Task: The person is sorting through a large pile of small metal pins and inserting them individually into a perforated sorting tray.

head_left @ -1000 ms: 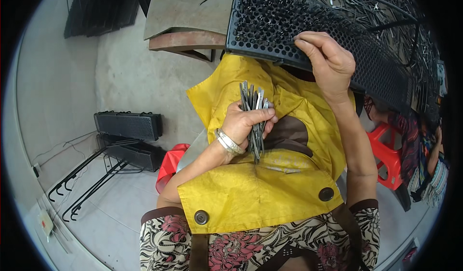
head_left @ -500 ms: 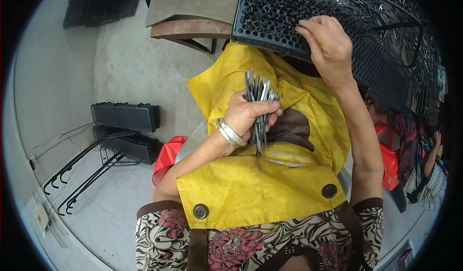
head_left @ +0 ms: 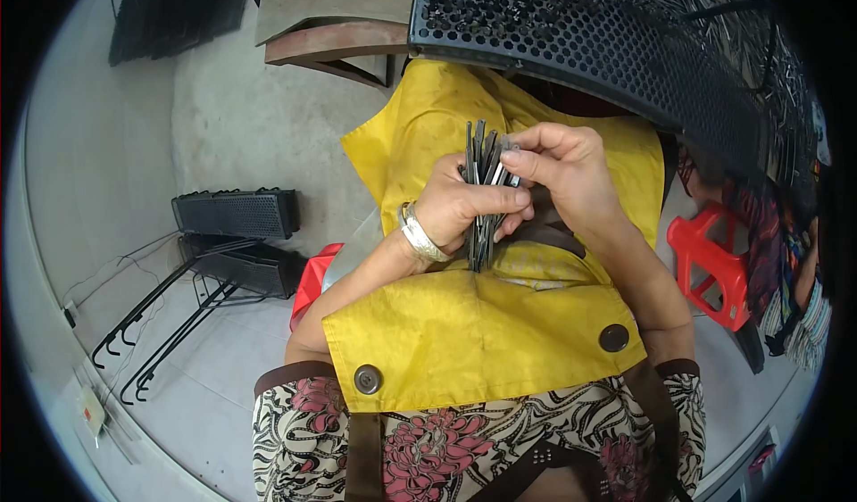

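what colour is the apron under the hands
Yellow cloth apron with dark round buttons, seen best in the head view.

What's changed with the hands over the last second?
The right hand left the black perforated tray and came down to the bundle of metal strips, pinching one at the top. The left hand stayed closed around the bundle, over the yellow apron. The tray stayed where it was.

Left hand (head_left: 460,206) hides the metal strips' (head_left: 482,167) middle
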{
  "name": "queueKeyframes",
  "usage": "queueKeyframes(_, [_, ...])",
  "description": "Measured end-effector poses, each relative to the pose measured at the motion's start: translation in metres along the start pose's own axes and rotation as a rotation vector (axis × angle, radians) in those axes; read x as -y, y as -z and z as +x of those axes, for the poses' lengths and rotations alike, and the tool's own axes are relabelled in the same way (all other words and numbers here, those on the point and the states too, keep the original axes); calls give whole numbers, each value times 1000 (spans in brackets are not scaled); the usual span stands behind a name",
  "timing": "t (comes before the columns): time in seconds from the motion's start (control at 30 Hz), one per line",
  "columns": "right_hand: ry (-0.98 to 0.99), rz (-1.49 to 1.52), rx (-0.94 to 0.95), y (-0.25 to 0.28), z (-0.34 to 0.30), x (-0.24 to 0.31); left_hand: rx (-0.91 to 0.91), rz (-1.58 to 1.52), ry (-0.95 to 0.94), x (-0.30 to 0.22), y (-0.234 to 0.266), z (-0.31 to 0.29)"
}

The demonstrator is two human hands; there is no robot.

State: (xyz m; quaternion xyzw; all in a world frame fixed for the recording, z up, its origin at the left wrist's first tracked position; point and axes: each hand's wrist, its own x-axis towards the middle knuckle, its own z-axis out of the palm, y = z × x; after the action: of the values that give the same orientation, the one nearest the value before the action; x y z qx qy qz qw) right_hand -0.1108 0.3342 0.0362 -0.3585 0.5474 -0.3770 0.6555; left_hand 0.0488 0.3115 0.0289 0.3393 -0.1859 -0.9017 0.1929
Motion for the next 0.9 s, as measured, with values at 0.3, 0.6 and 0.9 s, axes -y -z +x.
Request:
queueKeyframes(0.3, [103,367,-89,27,-3,-7,-41,26,-57,-2,-5,-1])
queueKeyframes(0.6, [816,-422,-649,22,35,31,-78,18,-41,2,-1,1])
queueKeyframes(0.9, [1174,-1004,-505,25,65,38,-88,-3,-42,-1,-2,1])
